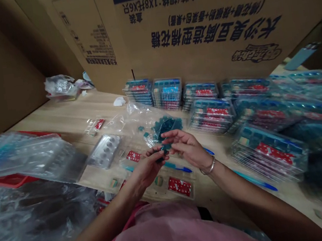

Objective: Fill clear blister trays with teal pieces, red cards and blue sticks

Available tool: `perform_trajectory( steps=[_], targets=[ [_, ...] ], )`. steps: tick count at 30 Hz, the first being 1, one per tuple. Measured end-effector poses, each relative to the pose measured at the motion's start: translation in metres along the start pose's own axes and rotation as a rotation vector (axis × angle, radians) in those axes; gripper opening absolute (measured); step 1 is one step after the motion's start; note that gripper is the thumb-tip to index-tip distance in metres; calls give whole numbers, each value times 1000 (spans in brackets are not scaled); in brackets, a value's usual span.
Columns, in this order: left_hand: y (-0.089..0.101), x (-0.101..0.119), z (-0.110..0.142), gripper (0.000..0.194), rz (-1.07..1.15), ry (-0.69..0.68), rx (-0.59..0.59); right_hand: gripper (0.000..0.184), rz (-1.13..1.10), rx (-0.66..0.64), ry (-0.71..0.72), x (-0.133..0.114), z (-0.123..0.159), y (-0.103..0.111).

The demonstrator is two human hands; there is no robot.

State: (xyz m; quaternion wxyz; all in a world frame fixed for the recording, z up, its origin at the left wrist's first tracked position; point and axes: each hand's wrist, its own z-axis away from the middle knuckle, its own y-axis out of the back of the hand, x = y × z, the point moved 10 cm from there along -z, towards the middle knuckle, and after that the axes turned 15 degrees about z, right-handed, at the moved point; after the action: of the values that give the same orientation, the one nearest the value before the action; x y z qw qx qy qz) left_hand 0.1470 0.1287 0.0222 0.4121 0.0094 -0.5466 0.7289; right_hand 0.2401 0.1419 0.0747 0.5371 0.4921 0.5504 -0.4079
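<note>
Over the middle of the table, my left hand (149, 168) and my right hand (190, 148) meet with fingers closed around a small dark-teal piece (166, 148). Its exact shape is partly hidden by the fingertips. Just beyond, a heap of similar teal pieces (166, 124) with scalloped edges lies on or in a clear plastic bag (132, 114). Beneath my hands are clear trays with red polka-dot packets, one tray's packet (180, 186) showing near my front. A teal pen with a blue cap (182, 168) lies between my forearms.
Stacks of filled clear boxes (212, 114) line the back and right. A blue-capped pen (258, 181) lies near my right forearm. At left are an empty blister tray (105, 150), clear plastic sheets over a red tray (14, 180), and crumpled plastic (41, 227). Cardboard (141, 60) stands behind.
</note>
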Motion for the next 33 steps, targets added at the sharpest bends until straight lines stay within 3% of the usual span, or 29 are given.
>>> perform_trajectory(
  steps=[2,6,10,13,15,18,21,27,33],
  targets=[
    [1,2,2,17,-26,4,-3,26,163,8,12,-1,0,6],
    [3,-1,9,21,-79,28,-47,19,277,-142,17,3,8,-11],
    [13,-8,23,23,-153,27,-44,15,438,-82,91,-1,26,-25],
    [31,-2,42,25,-382,-20,-5,11,544,-95,137,0,39,-34],
    [51,25,59,23,-668,-199,99,10,585,-123,147,6,41,-33],
    [79,81,94,19,-1177,-606,394,14,697,-137,181,16,31,-24],
    [93,98,110,22,-1550,-813,521,16,822,-185,266,25,15,-27],
    [92,81,99,25,-1838,-943,388,14,946,-385,457,39,-3,-68],
    [90,78,93,26,-1903,-964,241,20,968,-419,530,35,-13,-76]
  ],
)
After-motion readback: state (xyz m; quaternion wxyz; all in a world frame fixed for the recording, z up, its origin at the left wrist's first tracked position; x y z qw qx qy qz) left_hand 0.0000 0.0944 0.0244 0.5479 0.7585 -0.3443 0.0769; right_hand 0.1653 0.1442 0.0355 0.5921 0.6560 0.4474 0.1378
